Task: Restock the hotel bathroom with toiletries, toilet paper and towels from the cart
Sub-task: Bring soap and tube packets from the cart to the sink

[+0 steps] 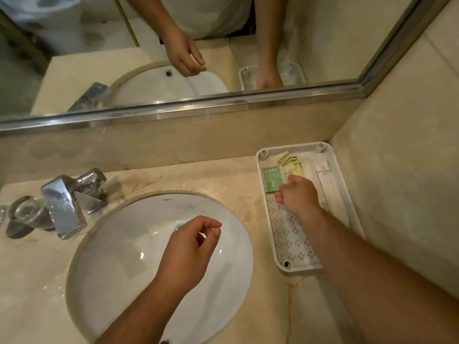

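Centre right, the right hand [296, 194] curls over a flat green sachet [272, 180] in the white rectangular plastic tray [269, 219], grip hidden; the left hand [191, 247] hovers loosely curled, empty. A careless drag could scatter the pale yellow sachets [294, 168] beside it.

This is a hotel bathroom, seen at its vanity. A veined beige marble tabletop [236, 184] holds an oval white basin [119, 256] sunk into it, with a chrome faucet [64, 207] on the far left rim. A metal-framed mirror [99, 58] runs along the tabletop's back edge and reflects what looks like a toilet [57, 18]. In the far right corner stands a white amenity tray [270, 219] with guest sachets [272, 180]. A glass tumbler [27, 211] sits at the left edge.
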